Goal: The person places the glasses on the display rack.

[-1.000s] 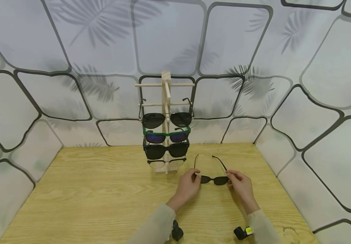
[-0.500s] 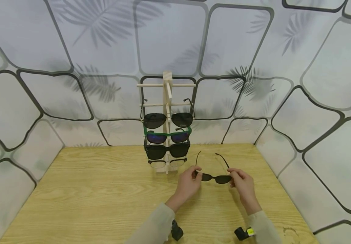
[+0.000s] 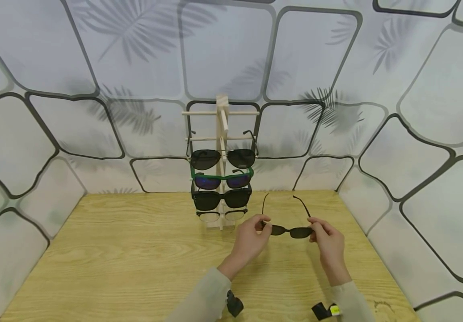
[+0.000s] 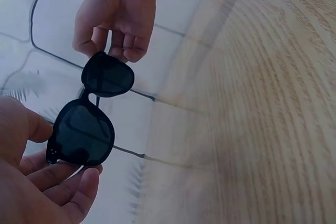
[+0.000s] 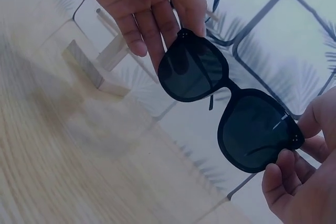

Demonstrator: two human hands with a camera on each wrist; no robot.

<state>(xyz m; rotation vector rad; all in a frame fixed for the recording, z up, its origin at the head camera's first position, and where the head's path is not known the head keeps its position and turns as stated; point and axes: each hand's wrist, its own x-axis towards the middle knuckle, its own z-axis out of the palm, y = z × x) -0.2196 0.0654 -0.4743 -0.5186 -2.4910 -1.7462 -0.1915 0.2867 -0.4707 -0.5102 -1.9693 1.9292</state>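
Both hands hold one pair of black sunglasses (image 3: 300,232), its lenses facing the person and its two temples spread open toward the back wall. My left hand (image 3: 251,239) pinches the frame's left hinge corner between thumb and fingers. At the other corner, my right hand (image 3: 328,243) grips the hinge the same way. In the left wrist view the sunglasses (image 4: 84,129) show dark round-edged lenses and small pale dots at the corner. The right wrist view has the sunglasses (image 5: 257,129) raised over the table, fingers partly behind the lenses.
A wooden display stand (image 3: 222,120) rises left of the hands. It carries aviator sunglasses (image 3: 241,158), green-framed sunglasses (image 3: 238,180), thick black sunglasses (image 3: 235,199) and thin-rimmed glasses (image 3: 209,217). The wooden table (image 3: 127,259) meets patterned walls (image 3: 155,129) at its back and sides.
The sunglasses and both hands have shifted right and slightly farther toward the back wall. The grip of both hands on the frame is the same.
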